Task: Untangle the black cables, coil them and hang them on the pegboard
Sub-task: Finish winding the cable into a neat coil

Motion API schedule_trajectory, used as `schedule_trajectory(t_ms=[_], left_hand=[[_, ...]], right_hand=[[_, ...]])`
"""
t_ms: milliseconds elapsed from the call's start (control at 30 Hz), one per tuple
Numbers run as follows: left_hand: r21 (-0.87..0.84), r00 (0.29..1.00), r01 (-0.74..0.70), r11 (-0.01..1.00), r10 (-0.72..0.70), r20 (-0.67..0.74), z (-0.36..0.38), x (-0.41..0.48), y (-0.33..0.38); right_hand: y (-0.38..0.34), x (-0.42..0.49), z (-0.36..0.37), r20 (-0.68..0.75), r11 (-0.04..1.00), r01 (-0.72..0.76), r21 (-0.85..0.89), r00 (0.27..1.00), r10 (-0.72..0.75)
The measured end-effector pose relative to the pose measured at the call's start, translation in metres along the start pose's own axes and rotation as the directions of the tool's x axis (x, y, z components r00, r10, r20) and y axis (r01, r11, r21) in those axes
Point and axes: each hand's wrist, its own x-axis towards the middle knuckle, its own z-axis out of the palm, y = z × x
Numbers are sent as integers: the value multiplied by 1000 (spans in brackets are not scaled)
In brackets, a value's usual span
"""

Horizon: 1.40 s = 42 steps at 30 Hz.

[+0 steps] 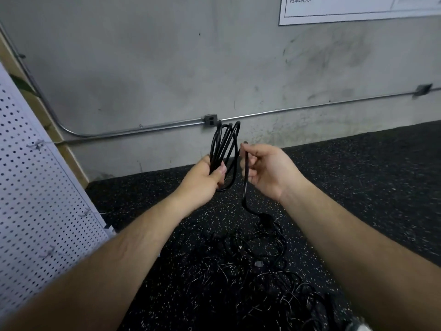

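My left hand (pixel 207 174) grips a coil of black cable (pixel 225 139) whose several loops stand upright above my fist. My right hand (pixel 266 169) pinches the free end of the same cable (pixel 245 187) just right of the coil. This end hangs down to a black plug (pixel 265 219) near the floor. A tangle of black cables (pixel 257 271) lies on the speckled floor below my arms. The white pegboard (pixel 35 187) leans at the left with a few metal hooks on it.
A grey concrete wall (pixel 167 68) stands ahead, with a metal conduit (pixel 143 130) and a junction box (pixel 210 120) low on it. Black speckled rubber flooring (pixel 358 175) stretches to the right. A poster (pixel 358 8) hangs at the upper right.
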Motion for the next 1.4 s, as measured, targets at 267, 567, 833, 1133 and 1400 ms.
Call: schedule_trajectory(t_ms=[267,567,833,1133,1400], left_hand=[[-451,996,56,891,-20,85,17,0,13],[-410,987,-74,909,126,100,12,-4,14],[-666,996,-56,744,91,18,-21,0,15],[-749,994,-34,662,99,42,-28,-3,16],[-780,988,-1,626,122,97,-18,-3,19]], right_hand=[[-18,-16,8,-34,945,231,-232,969,-245],[-15,-18,14,150,492,410,-768,862,-484],[10,-26,-39,-164,25,-164,-986,987,-2],[25,-17,-27,-177,916,-212,-341,971,159],[37,-27,-6,-141,966,-249,-74,961,237]])
